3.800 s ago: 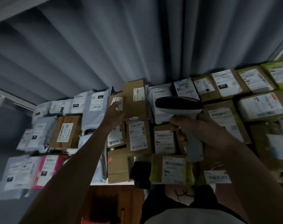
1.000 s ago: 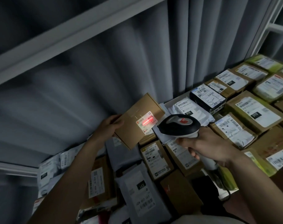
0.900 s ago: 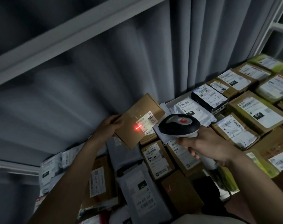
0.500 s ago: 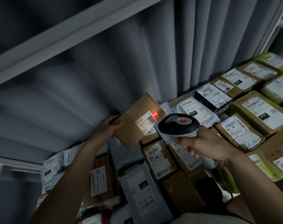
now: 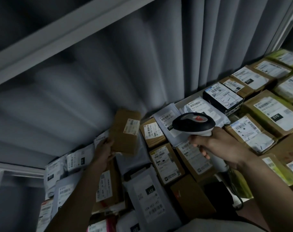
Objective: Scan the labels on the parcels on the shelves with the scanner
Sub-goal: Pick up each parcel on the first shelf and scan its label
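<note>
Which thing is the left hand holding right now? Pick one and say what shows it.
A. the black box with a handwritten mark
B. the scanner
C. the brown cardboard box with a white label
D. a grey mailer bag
C: the left hand grips the lower edge of the brown cardboard box, lifted off the pile, while the right hand holds the scanner.

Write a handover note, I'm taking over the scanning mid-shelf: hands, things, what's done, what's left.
Left hand holds a brown box tilted up off the shelf, label toward you.
Right hand grips the scanner, aimed that way; no red beam shows on the label.
Done: cannot tell from this view.
Left: set the box back, scan the other parcels lying label-up.
</note>
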